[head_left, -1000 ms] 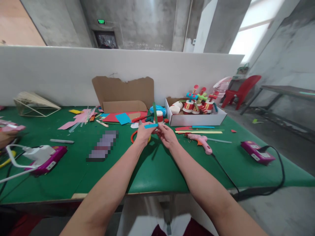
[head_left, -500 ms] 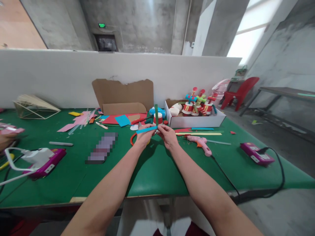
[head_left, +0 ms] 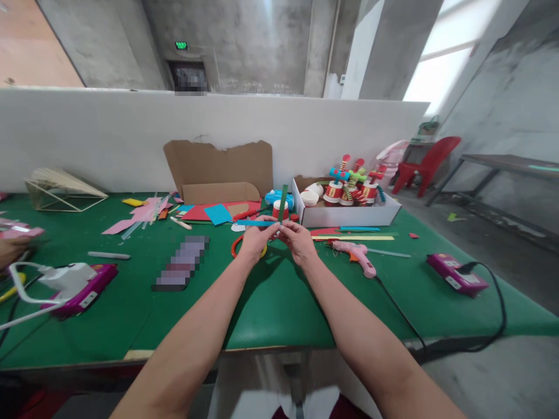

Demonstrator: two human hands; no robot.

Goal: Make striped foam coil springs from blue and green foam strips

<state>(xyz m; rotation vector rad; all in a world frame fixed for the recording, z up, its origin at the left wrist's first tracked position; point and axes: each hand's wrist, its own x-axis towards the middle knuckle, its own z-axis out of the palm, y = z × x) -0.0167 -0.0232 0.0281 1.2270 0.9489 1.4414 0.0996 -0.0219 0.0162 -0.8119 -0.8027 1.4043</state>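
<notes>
Over the green table, my left hand (head_left: 257, 237) and my right hand (head_left: 297, 237) meet with their fingertips pinched together. Between them they hold a blue paper strip (head_left: 253, 223), which points left, and a green paper strip (head_left: 283, 201), which stands up, leaning slightly right. The two strips meet at my fingertips; the exact join is hidden by the fingers. Just behind my hands stands a red and white paper cup (head_left: 279, 209), partly covered by the green strip. Scissors with red and yellow handles (head_left: 236, 247) lie beneath my left hand.
A white box (head_left: 349, 218) with decorated paper cups stands behind right. Right of my hands lies a pink glue gun (head_left: 358, 255) with a trailing cord. Purple power strips (head_left: 456, 273) sit at both sides. Coloured paper (head_left: 218, 214) lies back left; another person's hand (head_left: 13, 250) is far left.
The blue strip has swung from a slant to nearly level. The green strip has tipped a little to the right. Both hands stay pinched at about the same place.
</notes>
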